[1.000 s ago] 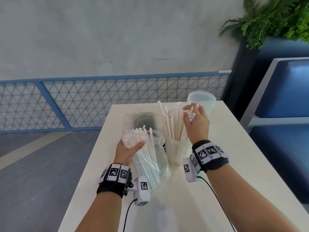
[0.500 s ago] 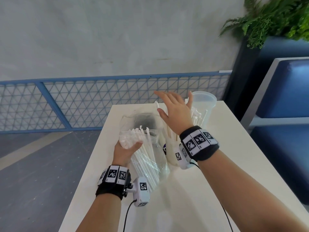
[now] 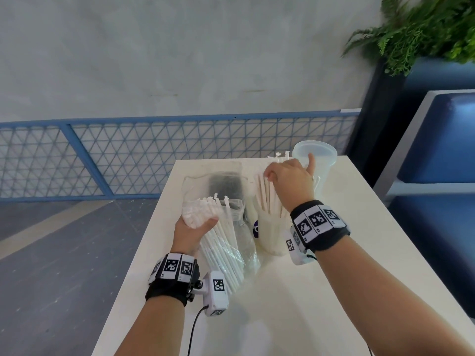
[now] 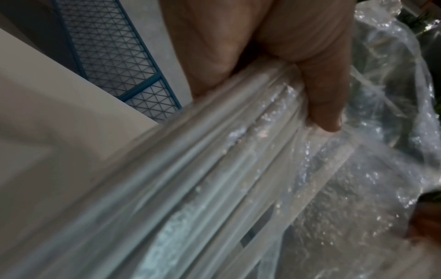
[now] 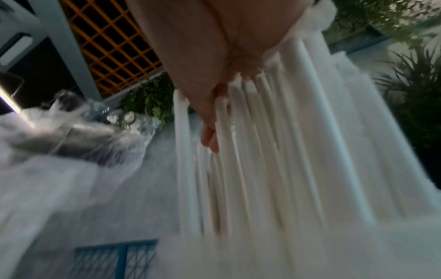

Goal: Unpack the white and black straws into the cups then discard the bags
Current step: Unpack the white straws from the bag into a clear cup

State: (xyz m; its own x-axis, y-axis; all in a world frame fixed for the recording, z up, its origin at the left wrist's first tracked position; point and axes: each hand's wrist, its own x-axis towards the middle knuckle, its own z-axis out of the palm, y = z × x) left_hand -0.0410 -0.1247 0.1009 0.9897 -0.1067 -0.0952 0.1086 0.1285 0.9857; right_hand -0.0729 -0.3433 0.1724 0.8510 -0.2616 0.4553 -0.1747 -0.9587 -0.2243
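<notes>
Head view shows the right hand grasping white straws in the near cup, the left hand gripping the half-full bag, while black straws and far cup wait.

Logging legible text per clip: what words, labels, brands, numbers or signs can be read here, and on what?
No readable words or numbers in any view.
Cup of white straws: a dark purple logo patch with a white mark, mostly hidden by the straw bag, unreadable.
Wristbands and the wrist camera housing: black-and-white square marker patterns; tiny print beneath, too small to read.

Blue mesh fence, fern, blue seat
</notes>
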